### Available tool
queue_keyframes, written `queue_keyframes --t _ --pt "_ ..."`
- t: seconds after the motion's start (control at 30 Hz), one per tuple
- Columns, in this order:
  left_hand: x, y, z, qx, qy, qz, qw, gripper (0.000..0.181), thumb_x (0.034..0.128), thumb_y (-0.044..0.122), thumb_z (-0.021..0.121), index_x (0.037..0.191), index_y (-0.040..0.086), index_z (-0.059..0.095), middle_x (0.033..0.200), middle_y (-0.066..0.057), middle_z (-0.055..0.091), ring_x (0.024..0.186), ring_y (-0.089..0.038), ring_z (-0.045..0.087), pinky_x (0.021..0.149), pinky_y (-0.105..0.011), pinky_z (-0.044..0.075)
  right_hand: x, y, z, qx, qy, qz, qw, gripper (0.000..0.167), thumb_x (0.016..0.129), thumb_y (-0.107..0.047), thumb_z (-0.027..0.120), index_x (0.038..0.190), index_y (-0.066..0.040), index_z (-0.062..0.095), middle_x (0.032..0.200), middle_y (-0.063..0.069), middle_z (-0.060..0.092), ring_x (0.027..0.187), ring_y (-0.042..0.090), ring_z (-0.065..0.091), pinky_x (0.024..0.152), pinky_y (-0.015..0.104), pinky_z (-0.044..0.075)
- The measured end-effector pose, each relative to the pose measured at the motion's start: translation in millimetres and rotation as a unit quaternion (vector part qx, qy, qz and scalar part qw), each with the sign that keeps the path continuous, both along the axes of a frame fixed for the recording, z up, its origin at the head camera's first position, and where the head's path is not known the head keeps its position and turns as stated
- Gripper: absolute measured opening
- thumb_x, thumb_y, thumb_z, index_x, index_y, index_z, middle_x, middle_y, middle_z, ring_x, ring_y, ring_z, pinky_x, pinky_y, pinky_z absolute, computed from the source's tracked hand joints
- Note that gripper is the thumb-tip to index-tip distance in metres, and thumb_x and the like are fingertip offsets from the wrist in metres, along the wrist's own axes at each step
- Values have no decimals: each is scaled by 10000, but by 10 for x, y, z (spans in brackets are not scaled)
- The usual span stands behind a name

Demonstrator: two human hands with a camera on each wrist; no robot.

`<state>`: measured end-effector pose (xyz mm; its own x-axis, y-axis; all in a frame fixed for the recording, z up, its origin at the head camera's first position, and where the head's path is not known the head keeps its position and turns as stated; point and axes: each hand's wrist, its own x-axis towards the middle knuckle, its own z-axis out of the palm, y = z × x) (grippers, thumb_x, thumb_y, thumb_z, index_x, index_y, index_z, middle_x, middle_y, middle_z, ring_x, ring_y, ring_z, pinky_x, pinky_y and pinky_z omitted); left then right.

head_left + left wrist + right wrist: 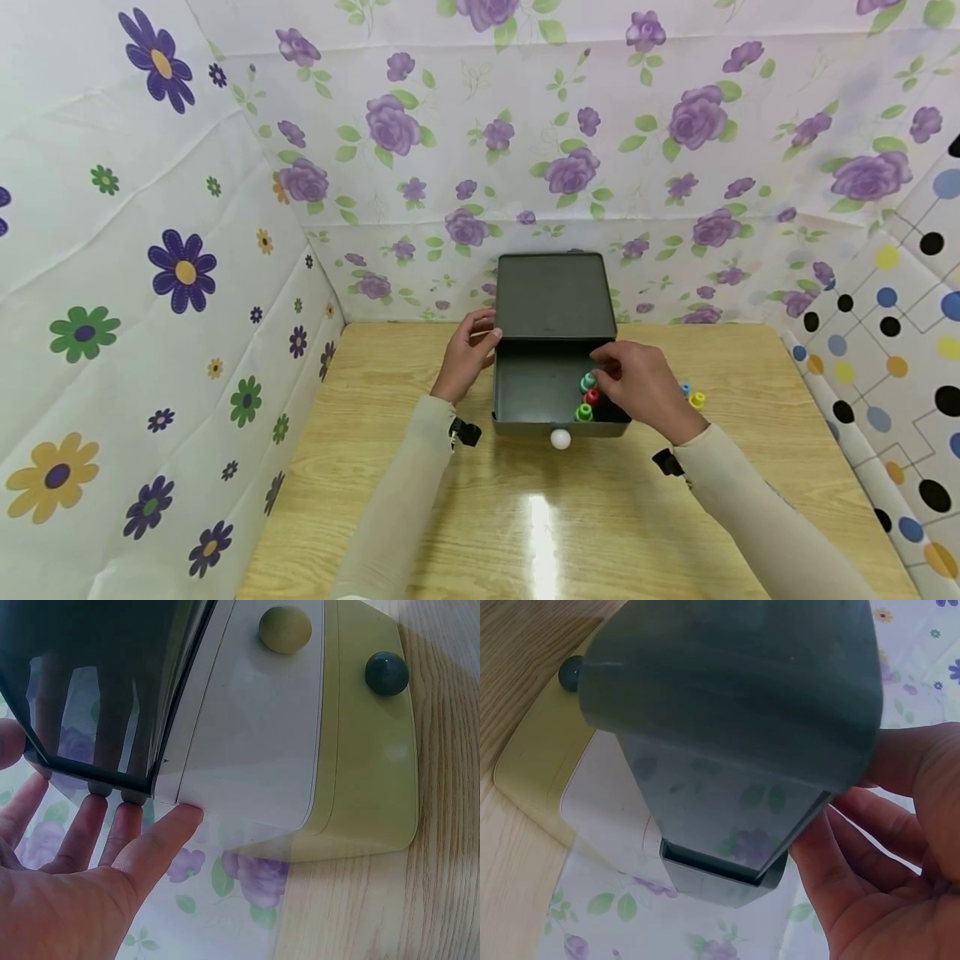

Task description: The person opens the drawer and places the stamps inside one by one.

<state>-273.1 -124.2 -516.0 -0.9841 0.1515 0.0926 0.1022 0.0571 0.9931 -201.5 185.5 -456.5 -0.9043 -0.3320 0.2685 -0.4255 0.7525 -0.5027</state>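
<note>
A small drawer box has its dark top drawer pulled out, with a white knob in front. Inside, toward the right, lie a teal piece, a red piece and a green piece, all small and peg-like. Along the box's left side, my left hand rests with fingertips touching it, fingers fairly straight in the left wrist view. Over the drawer's right side, my right hand has bent fingers reaching inside. In the right wrist view, the drawer wall hides its fingertips, so anything between them is unseen.
On the table right of the box are a blue piece and a yellow piece. Below the dark drawer sit a white drawer and a yellow drawer. Patterned cloth walls border the wooden table.
</note>
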Motion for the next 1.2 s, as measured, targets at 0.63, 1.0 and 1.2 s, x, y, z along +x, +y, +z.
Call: queue_keyframes --t 0.63,1.0,1.2 --pt "26 5 7 -122 115 7 9999 423 1062 408 655 1471 353 567 1438 -46 578 1299 -267 621 981 -544 595 163 359 81 -200 309 -441 9983 256 946 -121 792 1183 -29 768 1044 147 787 813 241 760 739 501 631" --pt "17 12 5 -155 54 66 9998 409 1063 394 656 1462 369 571 1446 -58 580 1304 -271 624 976 -537 597 202 625 -145 -296 88 -720 9969 231 971 -127 749 1187 -48 769 1024 135 788 823 262 762 704 477 629" --pt "20 15 5 -158 52 87 9998 405 1064 384 657 1460 369 574 1445 -55 583 1304 -275 625 980 -538 596 222 788 -345 -278 -65 -918 9954 234 982 -136 737 1191 -31 762 1034 161 784 838 285 766 711 496 626"
